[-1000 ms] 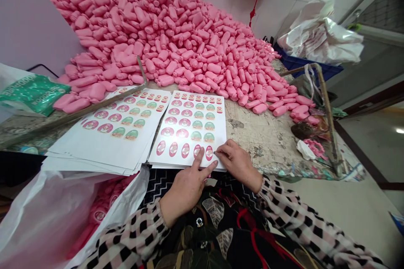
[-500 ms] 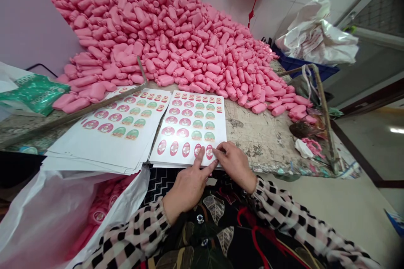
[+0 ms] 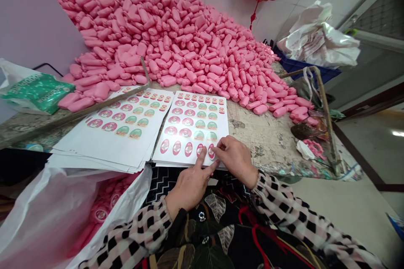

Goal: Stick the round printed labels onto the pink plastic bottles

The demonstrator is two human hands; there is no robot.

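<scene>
A sheet of stickers (image 3: 192, 113) lies on the table, printed with rows of pink and green labels. Along its lower edge runs a row of pink oval stickers. My left hand (image 3: 188, 183) rests at the sheet's front edge, index finger stretched over one oval and thumb apart, holding nothing. With thumb and forefinger together, my right hand (image 3: 236, 157) pinches the edge of the rightmost oval sticker (image 3: 211, 151), which seems slightly raised. The other fingers of that hand are curled. To the left is a stack of similar sheets (image 3: 104, 147).
Pink bottles (image 3: 176, 29) form a large heap behind the sheets. A metal bar (image 3: 94, 107) crosses the left stack. An open white bag (image 3: 41, 214) with labelled pink bottles hangs below the front edge. At right stands a bent metal frame (image 3: 325, 113); a blue crate (image 3: 290, 65) is behind.
The view has shifted slightly, so everything sits a little further right. At the rightmost oval, my right fingertips have lifted its edge a bit. My left hand stays on the sheet.
</scene>
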